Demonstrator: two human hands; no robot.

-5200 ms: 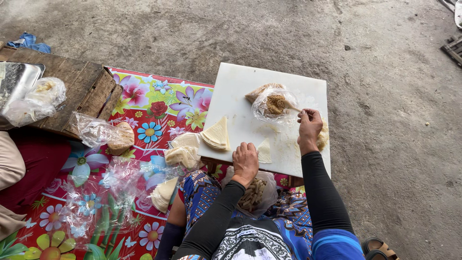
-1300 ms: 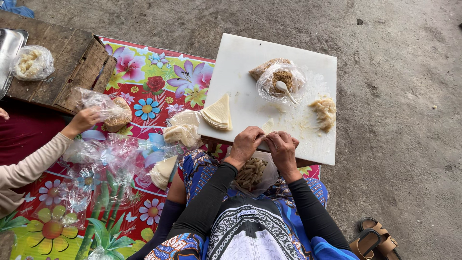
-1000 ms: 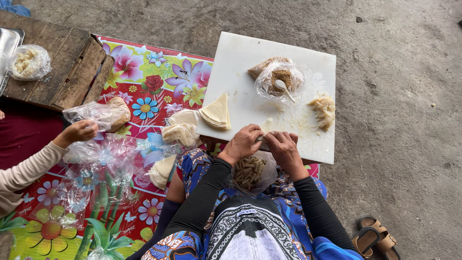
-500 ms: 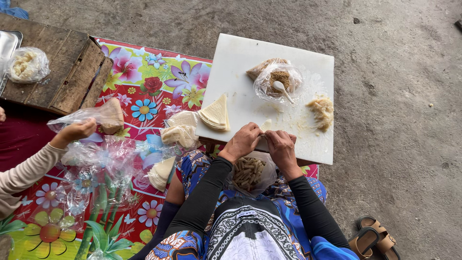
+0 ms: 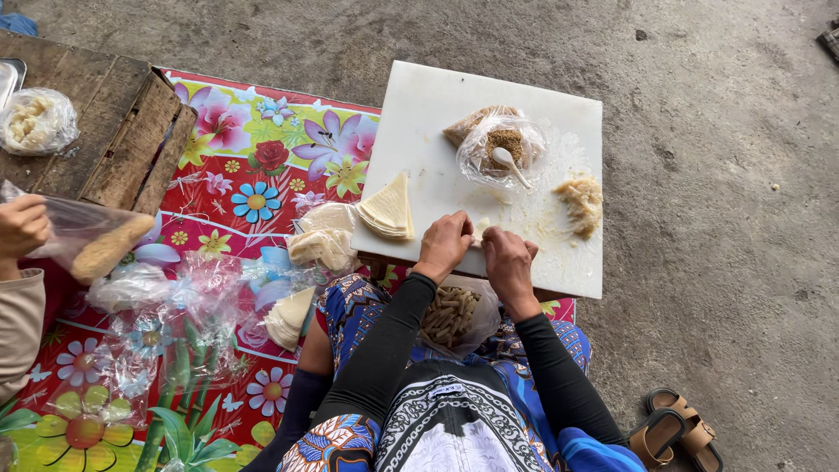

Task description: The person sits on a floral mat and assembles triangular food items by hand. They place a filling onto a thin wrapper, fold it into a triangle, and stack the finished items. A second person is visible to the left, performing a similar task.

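My left hand and my right hand meet at the near edge of a white cutting board, fingers closed together on a small pale wrapper piece between them. A stack of triangular wrappers lies on the board just left of my left hand. Farther back sits a clear bag of brown filling with a white spoon in it. A heap of pale shreds lies to the right. A bag of rolled pieces rests in my lap.
A floral mat holds more wrapper stacks and loose plastic bags. Another person's hand at far left holds a clear bag. A wooden crate carries a bagged food bundle. Sandals lie on concrete.
My right hand came back from the right side of the board to join my left hand at the near edge. The other person's hand lifted a bag leftward off the mat.
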